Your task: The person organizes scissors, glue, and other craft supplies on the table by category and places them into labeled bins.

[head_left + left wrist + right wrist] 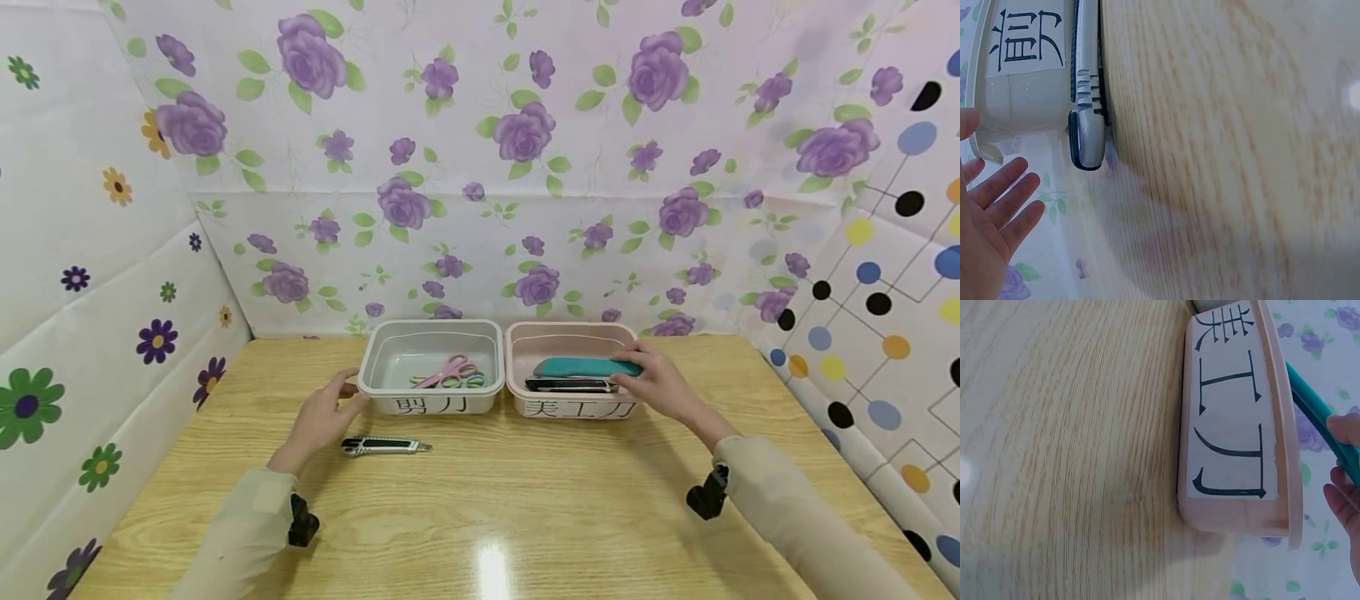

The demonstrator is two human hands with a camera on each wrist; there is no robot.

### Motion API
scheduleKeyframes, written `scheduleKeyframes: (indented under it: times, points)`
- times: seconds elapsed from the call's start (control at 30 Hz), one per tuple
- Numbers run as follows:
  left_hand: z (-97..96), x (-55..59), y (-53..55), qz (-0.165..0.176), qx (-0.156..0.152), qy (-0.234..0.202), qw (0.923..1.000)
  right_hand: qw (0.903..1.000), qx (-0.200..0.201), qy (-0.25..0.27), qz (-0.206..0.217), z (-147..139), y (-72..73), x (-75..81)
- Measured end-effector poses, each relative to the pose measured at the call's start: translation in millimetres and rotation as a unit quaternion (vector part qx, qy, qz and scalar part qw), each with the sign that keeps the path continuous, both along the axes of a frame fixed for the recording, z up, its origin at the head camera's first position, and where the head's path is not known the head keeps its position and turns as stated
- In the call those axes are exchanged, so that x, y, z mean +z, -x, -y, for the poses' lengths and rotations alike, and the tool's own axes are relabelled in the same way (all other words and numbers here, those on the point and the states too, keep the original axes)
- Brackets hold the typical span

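Note:
My right hand (660, 383) pinches one end of a teal utility knife (577, 367) between thumb and fingers. The knife slants up over the pink bin (1294, 487), its other end inside the rim. A black utility knife (570, 385) lies in that bin below it. At the left corner of the grey bin (367, 358) is my left hand (322, 417), its fingers extended and spread, with thumb and index finger right at the rim. A silver-and-black utility knife (385, 446) lies on the table in front of the grey bin, near the left hand.
Inside the grey bin are scissors with pink handles (453, 371) and other scissors with green and blue handles (474, 381). Both bins carry labels on their fronts and stand side by side near the back of the wooden table (450, 508), against a flowered cloth wall (480, 250).

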State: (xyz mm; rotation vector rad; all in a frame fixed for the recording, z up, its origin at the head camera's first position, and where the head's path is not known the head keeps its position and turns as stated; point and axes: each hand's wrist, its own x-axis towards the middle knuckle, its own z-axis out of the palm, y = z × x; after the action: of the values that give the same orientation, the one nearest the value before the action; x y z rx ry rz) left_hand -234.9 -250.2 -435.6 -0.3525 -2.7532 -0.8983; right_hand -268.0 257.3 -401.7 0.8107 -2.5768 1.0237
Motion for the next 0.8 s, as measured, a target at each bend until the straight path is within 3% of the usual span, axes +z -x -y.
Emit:
scheduleKeyframes:
  times: [0.33,0.8]
  points:
    - [-0.1,0.0,0.0,0.003,0.003,0.001,1.0,0.9997,-0.016,-0.013,0.016,3,5.8,-3.4]
    - [-0.9,-0.2,-0.3,-0.001,0.003,0.004,1.0,0.9994,0.002,-0.033,0.013,6,18.4,-12.3]
